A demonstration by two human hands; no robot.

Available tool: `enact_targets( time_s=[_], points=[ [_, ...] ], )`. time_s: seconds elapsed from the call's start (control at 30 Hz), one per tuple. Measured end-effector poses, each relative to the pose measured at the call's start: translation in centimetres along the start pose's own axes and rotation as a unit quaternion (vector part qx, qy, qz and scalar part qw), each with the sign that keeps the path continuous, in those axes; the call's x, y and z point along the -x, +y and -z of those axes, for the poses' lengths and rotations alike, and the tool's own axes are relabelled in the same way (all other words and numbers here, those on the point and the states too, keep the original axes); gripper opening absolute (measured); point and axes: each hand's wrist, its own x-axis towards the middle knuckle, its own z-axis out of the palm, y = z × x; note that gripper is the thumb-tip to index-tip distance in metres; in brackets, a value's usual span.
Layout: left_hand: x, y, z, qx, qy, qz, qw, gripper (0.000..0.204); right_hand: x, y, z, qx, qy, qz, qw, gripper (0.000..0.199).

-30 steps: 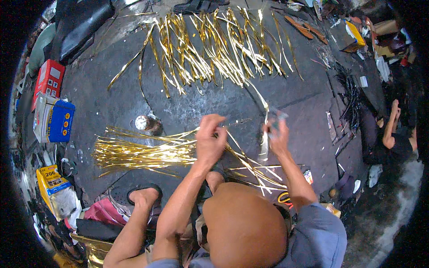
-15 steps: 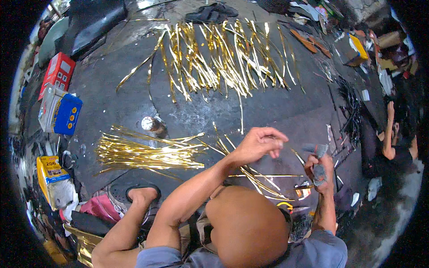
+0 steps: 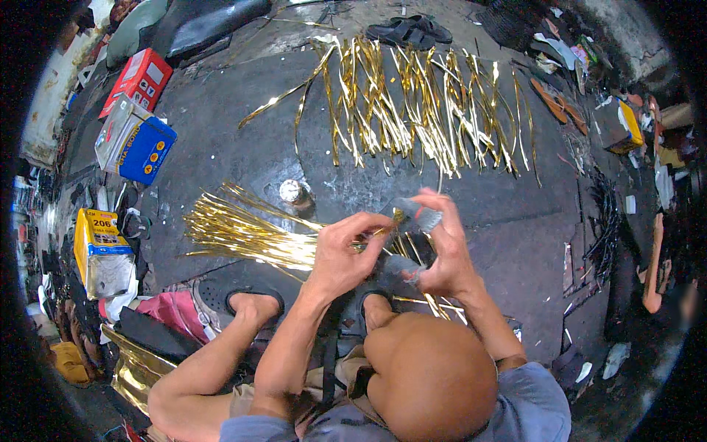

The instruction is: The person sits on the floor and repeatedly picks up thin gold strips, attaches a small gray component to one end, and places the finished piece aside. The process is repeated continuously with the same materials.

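Left hand [image 3: 346, 254] pinches gold strips [image 3: 243, 232], right hand [image 3: 442, 247] grips a grey tool [image 3: 417, 214] at their ends — best keep them bunched tight and level.

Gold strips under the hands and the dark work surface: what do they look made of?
The gold strips look like thin metal or metallised foil: mirror-bright glints, flat and narrow, some bent. Which of the two, I cannot tell. The left hand and right hand pinch one between them. The work surface looks like dark, matte sheet, perhaps rubber or worn metal, scuffed and speckled.
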Motion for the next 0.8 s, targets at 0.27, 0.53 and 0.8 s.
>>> enact_targets(
  time_s=[0.27,0.53,0.8],
  points=[
    [1.6,0.4,3.2,0.166,0.157,0.150,0.962,0.014,-4.4,-2.4,-4.2,-0.141,-0.028,0.037,0.989,0.041],
    [1.9,-0.7,5.2,0.307,0.230,0.120,0.916,0.018,-5.3,-4.1,-5.2,-0.120,-0.013,0.049,0.991,0.032],
    [2.7,-0.6,5.5,0.288,0.224,0.129,0.922,0.018,-5.3,-5.0,-5.0,-0.114,-0.038,0.064,0.991,0.036]
  ],
)
